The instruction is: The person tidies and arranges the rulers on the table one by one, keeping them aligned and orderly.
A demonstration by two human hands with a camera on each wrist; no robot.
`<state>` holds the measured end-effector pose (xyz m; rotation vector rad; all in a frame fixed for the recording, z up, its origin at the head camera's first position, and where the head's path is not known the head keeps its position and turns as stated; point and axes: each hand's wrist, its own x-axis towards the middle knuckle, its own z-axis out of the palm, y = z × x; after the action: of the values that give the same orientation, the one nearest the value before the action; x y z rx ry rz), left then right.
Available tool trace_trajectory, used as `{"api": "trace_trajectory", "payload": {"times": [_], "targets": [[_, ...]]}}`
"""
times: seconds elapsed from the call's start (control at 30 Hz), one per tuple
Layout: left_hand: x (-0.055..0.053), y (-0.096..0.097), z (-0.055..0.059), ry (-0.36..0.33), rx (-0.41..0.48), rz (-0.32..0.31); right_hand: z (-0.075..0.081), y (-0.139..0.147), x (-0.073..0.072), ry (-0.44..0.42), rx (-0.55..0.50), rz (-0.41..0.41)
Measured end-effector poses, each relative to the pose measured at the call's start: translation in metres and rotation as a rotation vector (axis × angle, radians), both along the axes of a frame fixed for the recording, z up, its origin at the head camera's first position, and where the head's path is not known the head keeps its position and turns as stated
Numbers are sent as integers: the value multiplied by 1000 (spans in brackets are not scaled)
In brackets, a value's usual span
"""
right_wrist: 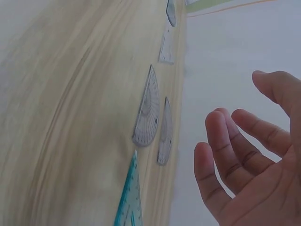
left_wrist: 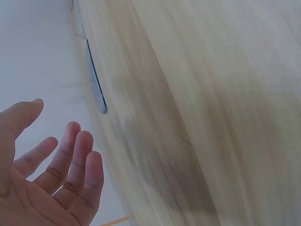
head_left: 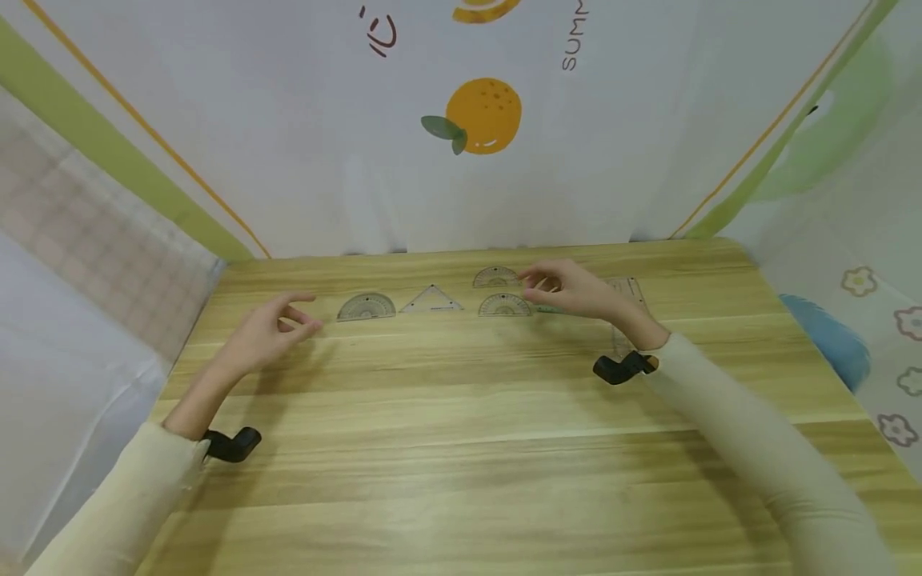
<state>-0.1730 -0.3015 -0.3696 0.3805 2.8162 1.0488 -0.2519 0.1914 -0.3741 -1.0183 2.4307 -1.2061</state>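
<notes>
My left hand [head_left: 270, 332] hovers over the table's left side, fingers loosely bent and holding nothing. Just right of it lies a clear protractor [head_left: 366, 307], followed by a clear set square [head_left: 432, 301]. Two more clear protractors lie one behind the other, the rear one [head_left: 495, 278] and the front one [head_left: 505, 306]. Beside them my right hand [head_left: 569, 290] is raised, its fingers relaxed and apart with nothing between them, as the right wrist view confirms. Partly hidden below that hand is a green-edged set square [right_wrist: 130, 202]. Another clear drawing tool [head_left: 627, 288] is partly covered by the right forearm.
The wooden table [head_left: 432, 448] meets a white curtain [head_left: 310, 160] with an orange print at its back edge. A black wrist camera [head_left: 234, 445] sits on the left wrist, another [head_left: 619, 368] on the right. Something blue [head_left: 828, 340] is beyond the right table edge.
</notes>
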Motion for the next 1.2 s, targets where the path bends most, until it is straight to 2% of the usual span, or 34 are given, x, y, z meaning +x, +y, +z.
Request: {"api": "trace_trajectory", "payload": {"times": [0.23,0.6,1.0,1.2], "targets": [[-3,0,-3,21,31,-31,-6,-14,-1,-25,-53,17],[-4,-5,-6,-20,107,-56,-16,-45,-8,-16,-110,88],[-5,-7,-4,-36,87,-33,-20,-78,-14,-57,-129,111],[-8,-6,-7,-31,97,-36,-25,-95,-18,-101,-132,99]]}}
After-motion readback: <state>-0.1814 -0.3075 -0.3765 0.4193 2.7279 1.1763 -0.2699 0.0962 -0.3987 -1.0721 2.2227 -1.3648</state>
